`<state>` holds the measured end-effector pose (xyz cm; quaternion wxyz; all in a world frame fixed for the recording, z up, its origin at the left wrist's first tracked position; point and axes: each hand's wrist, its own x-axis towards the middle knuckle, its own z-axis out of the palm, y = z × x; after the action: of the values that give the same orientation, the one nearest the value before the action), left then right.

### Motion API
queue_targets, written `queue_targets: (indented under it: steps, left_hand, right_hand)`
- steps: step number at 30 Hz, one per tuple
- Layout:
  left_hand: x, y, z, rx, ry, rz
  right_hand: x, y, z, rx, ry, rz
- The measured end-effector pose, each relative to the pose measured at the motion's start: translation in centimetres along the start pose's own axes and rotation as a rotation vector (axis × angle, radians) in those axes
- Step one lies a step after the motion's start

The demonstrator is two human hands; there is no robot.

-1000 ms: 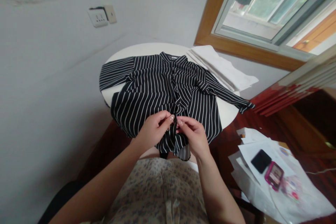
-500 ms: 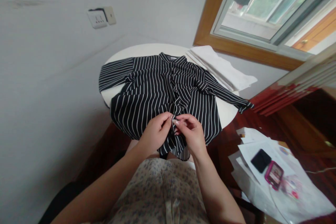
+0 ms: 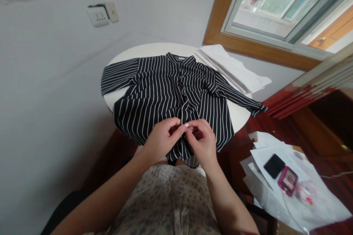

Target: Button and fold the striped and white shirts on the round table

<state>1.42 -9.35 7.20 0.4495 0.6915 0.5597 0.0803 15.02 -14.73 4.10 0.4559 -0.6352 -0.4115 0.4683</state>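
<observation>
A black shirt with white stripes lies spread on a round white table, collar away from me and sleeves out to both sides. Its lower hem hangs over the near edge. My left hand pinches the front opening near the hem, with its thumb stretched across to the right. My right hand pinches the same spot from the other side, its fingertips meeting the left thumb. Whatever small part lies between the fingertips is hidden.
Folded white cloth lies at the table's back right, under the right sleeve's side. Lower right, papers hold a black flat object and a pink-framed device. A wall with a socket stands left; a window frame is behind.
My left thumb has moved right to meet the right fingertips, and the right fingers have shifted slightly at the front opening. The shirt lies nearly as before; the view has shifted a little.
</observation>
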Motion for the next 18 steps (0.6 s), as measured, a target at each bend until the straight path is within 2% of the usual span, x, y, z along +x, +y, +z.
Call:
queue_targets:
  steps: [6,12,18]
  left_hand:
    - [0.2,-0.1,-0.2,-0.022,-0.039,-0.003]
    - [0.5,-0.1,-0.7,-0.097,-0.061,-0.023]
    - [0.7,0.0,-1.2,-0.098,-0.018,-0.054]
  right_hand:
    - [0.3,0.1,-0.1,0.018,-0.038,0.030]
    - [0.1,0.1,0.4,0.095,-0.012,0.078]
    - [0.1,0.1,0.3,0.083,-0.043,-0.005]
